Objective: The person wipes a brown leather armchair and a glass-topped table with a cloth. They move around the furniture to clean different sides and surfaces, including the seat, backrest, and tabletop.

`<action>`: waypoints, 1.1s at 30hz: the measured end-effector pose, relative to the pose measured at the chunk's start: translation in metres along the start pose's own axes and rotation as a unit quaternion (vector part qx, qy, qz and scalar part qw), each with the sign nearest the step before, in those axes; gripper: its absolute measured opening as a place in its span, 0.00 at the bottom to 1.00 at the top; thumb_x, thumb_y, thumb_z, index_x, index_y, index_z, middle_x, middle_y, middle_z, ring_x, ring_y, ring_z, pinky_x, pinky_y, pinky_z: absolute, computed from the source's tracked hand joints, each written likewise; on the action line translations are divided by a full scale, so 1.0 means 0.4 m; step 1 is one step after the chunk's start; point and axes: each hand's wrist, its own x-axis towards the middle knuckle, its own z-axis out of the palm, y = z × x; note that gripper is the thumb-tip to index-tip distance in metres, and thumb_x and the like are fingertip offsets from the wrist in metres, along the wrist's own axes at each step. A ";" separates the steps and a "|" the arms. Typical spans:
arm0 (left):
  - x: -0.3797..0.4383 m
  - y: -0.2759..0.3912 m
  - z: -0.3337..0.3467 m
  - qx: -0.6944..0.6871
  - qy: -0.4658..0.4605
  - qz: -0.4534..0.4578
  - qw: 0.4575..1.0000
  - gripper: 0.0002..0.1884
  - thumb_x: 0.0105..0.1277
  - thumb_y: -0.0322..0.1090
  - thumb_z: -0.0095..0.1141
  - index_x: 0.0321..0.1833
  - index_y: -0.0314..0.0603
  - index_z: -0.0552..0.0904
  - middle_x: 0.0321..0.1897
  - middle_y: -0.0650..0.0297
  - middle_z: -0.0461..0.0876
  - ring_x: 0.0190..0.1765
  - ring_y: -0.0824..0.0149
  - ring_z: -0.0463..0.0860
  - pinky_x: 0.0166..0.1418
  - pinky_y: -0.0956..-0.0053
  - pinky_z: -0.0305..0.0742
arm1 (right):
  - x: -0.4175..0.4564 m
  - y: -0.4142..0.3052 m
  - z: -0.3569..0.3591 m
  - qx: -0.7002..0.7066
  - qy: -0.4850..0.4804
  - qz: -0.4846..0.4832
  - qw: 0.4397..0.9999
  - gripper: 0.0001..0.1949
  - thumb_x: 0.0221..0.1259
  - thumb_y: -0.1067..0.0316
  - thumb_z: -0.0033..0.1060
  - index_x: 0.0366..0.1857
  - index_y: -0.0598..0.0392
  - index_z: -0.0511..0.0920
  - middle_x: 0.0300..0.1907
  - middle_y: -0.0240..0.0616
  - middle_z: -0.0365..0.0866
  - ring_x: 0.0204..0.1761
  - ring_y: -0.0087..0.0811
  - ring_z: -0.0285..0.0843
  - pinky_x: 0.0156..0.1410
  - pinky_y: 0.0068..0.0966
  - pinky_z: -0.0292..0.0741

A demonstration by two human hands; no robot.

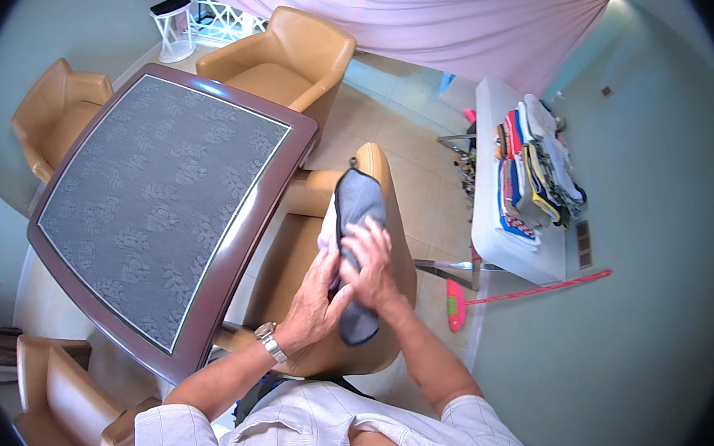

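Note:
A long folded grey cloth (360, 198) with dark edging and a small loop at its far end lies along the top of a tan leather armchair's backrest (398, 245). My right hand (370, 263) rests on the cloth's middle, fingers spread. My left hand (319, 301), with a metal-band watch at the wrist, touches the cloth's left side, fingers extended and thumb apart. A white and purple piece (328, 229) shows partly beneath the cloth's left edge; what it is, I cannot tell. Neither hand is plainly closed around anything.
A dark wood table (315, 127) with a grey patterned top stands left, with more tan armchairs (306, 34) around it. At right, a white table (485, 210) bears folded clothes (522, 168). A pink and green broom (456, 305) leans by the wall. A white stool (174, 34) stands far back.

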 end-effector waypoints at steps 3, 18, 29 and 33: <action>0.075 0.010 0.040 0.069 -0.028 -0.003 0.997 0.43 0.82 0.47 0.65 0.89 0.31 0.61 0.87 0.31 0.62 0.89 0.35 0.62 0.91 0.49 0.61 | 0.146 0.162 0.018 0.029 0.016 0.004 0.999 0.17 0.68 0.56 0.73 0.54 0.54 0.89 0.71 0.42 0.84 0.84 0.57 0.66 0.87 0.65 0.59; 0.138 0.021 0.100 0.250 -0.073 -0.036 0.965 0.52 0.74 0.45 0.74 0.89 0.27 0.55 0.86 0.29 0.61 0.86 0.32 0.66 0.89 0.49 0.67 | 0.468 0.451 0.127 0.011 -0.015 0.029 0.999 0.18 0.66 0.52 0.68 0.48 0.53 0.92 0.59 0.43 0.92 0.76 0.51 0.77 0.84 0.48 0.72; 0.116 -0.011 0.108 0.256 0.019 0.034 0.966 0.53 0.78 0.48 0.69 0.91 0.28 0.48 0.90 0.28 0.50 0.90 0.30 0.54 0.93 0.46 0.52 | 0.273 0.257 0.079 0.017 0.022 0.005 1.000 0.20 0.66 0.47 0.65 0.42 0.54 0.92 0.53 0.46 0.92 0.71 0.45 0.81 0.85 0.58 0.61; 0.117 -0.049 0.071 0.165 0.075 0.072 0.981 0.47 0.81 0.47 0.64 0.90 0.25 0.54 0.89 0.29 0.55 0.90 0.31 0.56 0.93 0.46 0.52 | 0.116 0.115 0.073 0.031 0.076 -0.016 0.996 0.16 0.62 0.50 0.68 0.40 0.52 0.89 0.50 0.43 0.90 0.66 0.45 0.83 0.84 0.58 0.64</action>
